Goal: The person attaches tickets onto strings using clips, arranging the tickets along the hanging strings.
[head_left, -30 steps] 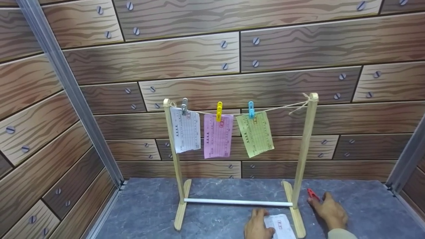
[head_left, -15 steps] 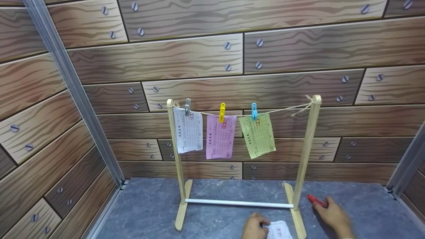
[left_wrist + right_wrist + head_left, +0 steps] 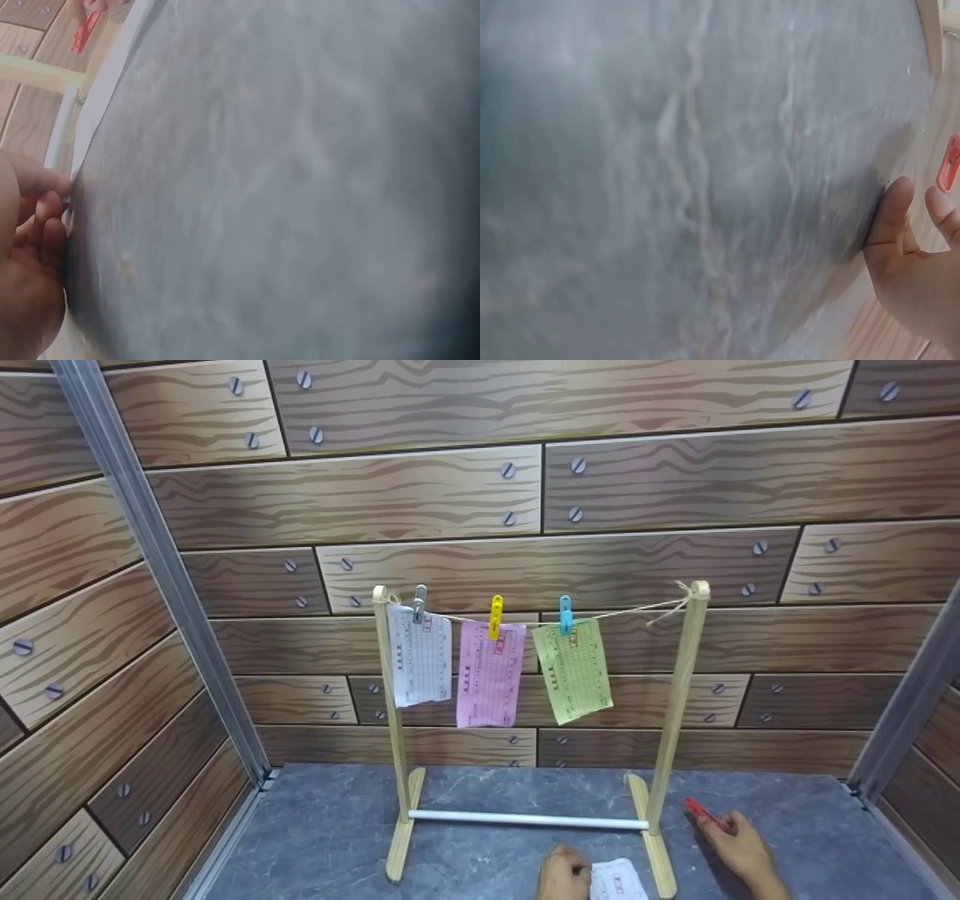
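Observation:
My left hand (image 3: 562, 876) is at the left edge of a white printed paper slip (image 3: 616, 879) near the table's front. In the left wrist view its thumb and fingers (image 3: 46, 199) pinch the slip's edge. Right of the stand, my right hand (image 3: 742, 847) holds a red clothespin (image 3: 701, 811) between thumb and fingertips, its tip pointing up and left. The right wrist view shows the red clothespin (image 3: 949, 161) only in part, at the border. On the string hang a white slip (image 3: 422, 660), a pink slip (image 3: 491, 679) and a green slip (image 3: 575, 671), each under one clothespin.
A wooden stand has a left post (image 3: 391, 697), a right post (image 3: 675, 712) and a white crossbar (image 3: 525, 819) low between them. Its string (image 3: 630, 609) sags slightly. A wood-patterned wall (image 3: 450, 495) rises behind the grey marbled table (image 3: 322, 840).
My right hand has taken the red clothespin into a firmer grip and turned it a little. The left fingers have drawn in from resting over the slip to pinching its left edge.

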Demonstrator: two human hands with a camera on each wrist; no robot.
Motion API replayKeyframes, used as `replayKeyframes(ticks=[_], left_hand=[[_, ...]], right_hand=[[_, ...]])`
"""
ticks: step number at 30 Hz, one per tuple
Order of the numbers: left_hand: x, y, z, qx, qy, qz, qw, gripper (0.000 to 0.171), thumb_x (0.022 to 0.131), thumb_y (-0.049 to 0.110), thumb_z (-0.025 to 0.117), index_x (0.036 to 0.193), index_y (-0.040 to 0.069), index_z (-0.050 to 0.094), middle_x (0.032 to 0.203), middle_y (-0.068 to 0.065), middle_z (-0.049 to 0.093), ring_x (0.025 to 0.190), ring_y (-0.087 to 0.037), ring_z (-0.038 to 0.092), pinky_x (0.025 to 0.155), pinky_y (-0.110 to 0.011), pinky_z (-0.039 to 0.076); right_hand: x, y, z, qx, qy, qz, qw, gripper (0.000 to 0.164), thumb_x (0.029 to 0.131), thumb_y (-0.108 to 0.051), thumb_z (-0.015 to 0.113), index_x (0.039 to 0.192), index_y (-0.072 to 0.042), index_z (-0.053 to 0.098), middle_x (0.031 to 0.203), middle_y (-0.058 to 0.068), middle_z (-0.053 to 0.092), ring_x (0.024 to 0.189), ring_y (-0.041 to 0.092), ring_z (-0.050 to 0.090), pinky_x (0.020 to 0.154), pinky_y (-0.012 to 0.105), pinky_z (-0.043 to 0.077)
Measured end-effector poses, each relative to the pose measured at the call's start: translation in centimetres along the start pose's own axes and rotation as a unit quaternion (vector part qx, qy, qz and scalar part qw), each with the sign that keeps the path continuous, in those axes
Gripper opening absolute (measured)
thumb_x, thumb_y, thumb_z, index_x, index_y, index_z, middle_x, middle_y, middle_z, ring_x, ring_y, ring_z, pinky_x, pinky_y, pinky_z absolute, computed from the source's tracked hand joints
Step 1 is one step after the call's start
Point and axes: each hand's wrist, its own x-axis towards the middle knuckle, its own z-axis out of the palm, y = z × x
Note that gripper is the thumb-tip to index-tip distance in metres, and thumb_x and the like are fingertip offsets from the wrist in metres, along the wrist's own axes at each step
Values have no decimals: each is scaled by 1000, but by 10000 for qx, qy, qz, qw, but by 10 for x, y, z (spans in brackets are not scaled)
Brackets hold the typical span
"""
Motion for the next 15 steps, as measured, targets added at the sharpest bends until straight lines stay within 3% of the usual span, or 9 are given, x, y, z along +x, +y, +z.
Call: replayKeyframes(ticks=[4, 9, 12, 15], left_hand=[[1, -4, -4, -373, -126, -59, 9992, 9, 81, 4, 68, 75, 9, 73, 74, 10, 53, 69, -6, 53, 63, -26, 47], [3, -3, -7, -849, -183, -676, 9939, 9, 80, 6, 70, 74, 11, 73, 72, 8, 55, 66, -7, 52, 61, -27, 46], [3, -3, -8, -1204, 49, -931, 9883, 8, 79, 6, 72, 73, 12, 72, 72, 7, 56, 66, -7, 52, 61, -27, 46], [2, -6, -11, -1558, 347, -940, 9827, 8, 78, 4, 72, 73, 10, 72, 72, 5, 58, 66, -7, 53, 62, -26, 45]], right_hand=[[-3, 0, 1, 44, 41, -27, 10000, 40, 89, -41, 60, 85, -3, 46, 67, 3, 48, 62, 20, 45, 53, 33, 36], [-3, 2, 2, 139, 67, 65, 9999, 41, 90, -42, 59, 88, -2, 46, 69, 4, 51, 63, 19, 45, 54, 32, 37], [-3, 3, 2, 174, 57, 132, 9997, 43, 90, -43, 59, 88, -2, 46, 70, 4, 51, 64, 20, 46, 54, 32, 37], [-4, 2, 1, 207, 9, 132, 9997, 43, 90, -43, 59, 86, -2, 46, 72, 6, 52, 66, 21, 47, 55, 32, 38]])
